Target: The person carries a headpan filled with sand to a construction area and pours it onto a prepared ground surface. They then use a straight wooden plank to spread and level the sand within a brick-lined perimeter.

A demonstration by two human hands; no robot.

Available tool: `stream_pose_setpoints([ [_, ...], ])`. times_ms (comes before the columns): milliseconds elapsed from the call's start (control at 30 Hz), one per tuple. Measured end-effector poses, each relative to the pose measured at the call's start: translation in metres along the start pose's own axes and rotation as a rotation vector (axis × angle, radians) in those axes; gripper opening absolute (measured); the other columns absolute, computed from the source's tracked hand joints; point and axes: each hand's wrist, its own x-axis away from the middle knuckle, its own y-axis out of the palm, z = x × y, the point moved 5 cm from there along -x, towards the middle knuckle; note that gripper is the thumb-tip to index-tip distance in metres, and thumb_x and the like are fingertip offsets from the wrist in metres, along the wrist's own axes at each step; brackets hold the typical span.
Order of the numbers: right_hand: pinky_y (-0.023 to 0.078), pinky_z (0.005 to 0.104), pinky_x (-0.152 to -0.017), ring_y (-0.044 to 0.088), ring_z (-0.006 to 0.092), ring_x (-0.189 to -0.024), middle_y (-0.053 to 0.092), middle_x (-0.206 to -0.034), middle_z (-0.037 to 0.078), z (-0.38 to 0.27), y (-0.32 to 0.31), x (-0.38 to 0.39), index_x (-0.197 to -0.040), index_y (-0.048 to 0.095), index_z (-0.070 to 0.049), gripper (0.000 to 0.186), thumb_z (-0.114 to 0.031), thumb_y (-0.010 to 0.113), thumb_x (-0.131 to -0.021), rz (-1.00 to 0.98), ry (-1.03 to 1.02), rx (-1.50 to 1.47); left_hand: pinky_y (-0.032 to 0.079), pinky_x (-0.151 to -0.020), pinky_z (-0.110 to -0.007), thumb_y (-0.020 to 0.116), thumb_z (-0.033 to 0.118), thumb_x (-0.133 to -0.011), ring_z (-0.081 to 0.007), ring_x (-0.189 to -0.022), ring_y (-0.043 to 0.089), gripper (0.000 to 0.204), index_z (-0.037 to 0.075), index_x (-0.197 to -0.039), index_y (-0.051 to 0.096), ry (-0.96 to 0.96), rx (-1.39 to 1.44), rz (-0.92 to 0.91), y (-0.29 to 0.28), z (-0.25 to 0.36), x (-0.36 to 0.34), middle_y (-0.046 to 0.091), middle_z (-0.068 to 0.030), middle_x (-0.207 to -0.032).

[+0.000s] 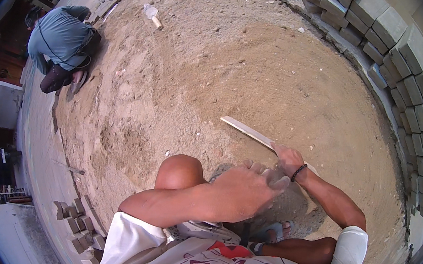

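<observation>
I squat on sandy ground, my right hand (287, 160) gripping a long, pale, straight board (243, 127) that lies across the sand, pointing away toward the upper left. My left hand (255, 185) is raised nearer me, just left of and below the right one, with dusty, curled fingers; what they hold, if anything, is hidden. A trowel (154, 17) with a light wooden handle lies on the sand farther off.
A co-worker (64, 40) in a grey-blue shirt crouches at the left edge of the sand bed (332, 94). Paving blocks (421, 105) are stacked along the curved right edge, with more blocks (78, 226) at lower left. A thin straight tool (67, 167) lies at left.
</observation>
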Motion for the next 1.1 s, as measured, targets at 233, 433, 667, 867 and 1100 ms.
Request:
stream_pose_setpoints([
  [233, 0.047, 0.0503, -0.075, 0.060, 0.0427, -0.086, 0.061, -0.096, 0.027, 0.052, -0.091, -0.074, -0.129, 0.044, -0.006, 0.048, -0.002, 0.046, -0.082, 0.321, 0.422, 0.046, 0.046, -0.085, -0.042, 0.068, 0.029, -0.071, -0.0347, -0.101, 0.058, 0.055, 0.000, -0.115, 0.053, -0.006, 0.118, 0.046, 0.001, 0.001, 0.000, 0.059, -0.0191, -0.103],
  [433, 0.048, 0.0495, -0.074, 0.062, 0.0398, -0.086, 0.062, -0.092, 0.025, 0.033, -0.056, -0.158, -0.128, 0.048, -0.009, 0.046, -0.002, 0.045, -0.083, 0.285, 0.389, 0.077, 0.045, -0.086, -0.040, 0.057, 0.027, -0.084, -0.0308, -0.099, 0.057, 0.043, 0.006, -0.121, 0.051, -0.003, 0.045, -0.036, -0.002, 0.004, -0.011, 0.058, -0.0158, -0.103],
  [667, 0.051, 0.0448, -0.064, 0.064, 0.0344, -0.081, 0.062, -0.086, 0.019, -0.115, 0.030, -0.123, -0.124, 0.048, -0.006, 0.038, -0.006, 0.043, -0.086, -0.096, -0.225, 0.054, 0.045, -0.085, -0.042, 0.065, 0.024, -0.075, -0.0327, -0.094, 0.060, 0.048, -0.002, -0.114, 0.053, 0.048, 0.084, 0.051, -0.003, -0.011, -0.005, 0.061, -0.0177, -0.097],
  [867, 0.049, 0.0488, -0.062, 0.063, 0.0393, -0.079, 0.061, -0.079, 0.024, -0.138, 0.006, -0.148, -0.114, 0.044, 0.000, 0.032, -0.003, 0.048, -0.082, -0.231, -0.116, -0.117, 0.044, -0.089, -0.041, 0.059, 0.025, -0.084, -0.0320, -0.100, 0.057, 0.049, 0.004, -0.126, 0.046, 0.068, -0.019, 0.025, -0.012, -0.018, -0.008, 0.058, -0.0149, -0.107],
  [1100, 0.046, 0.0525, -0.077, 0.059, 0.0462, -0.085, 0.060, -0.083, 0.032, 0.046, -0.056, -0.217, -0.098, 0.047, 0.005, 0.021, -0.007, 0.048, -0.081, 0.388, 0.468, -0.195, 0.044, -0.089, -0.041, 0.060, 0.027, -0.085, -0.0339, -0.097, 0.059, 0.054, 0.005, -0.131, 0.044, 0.086, 0.032, -0.020, -0.018, -0.011, -0.018, 0.057, -0.0163, -0.112],
])
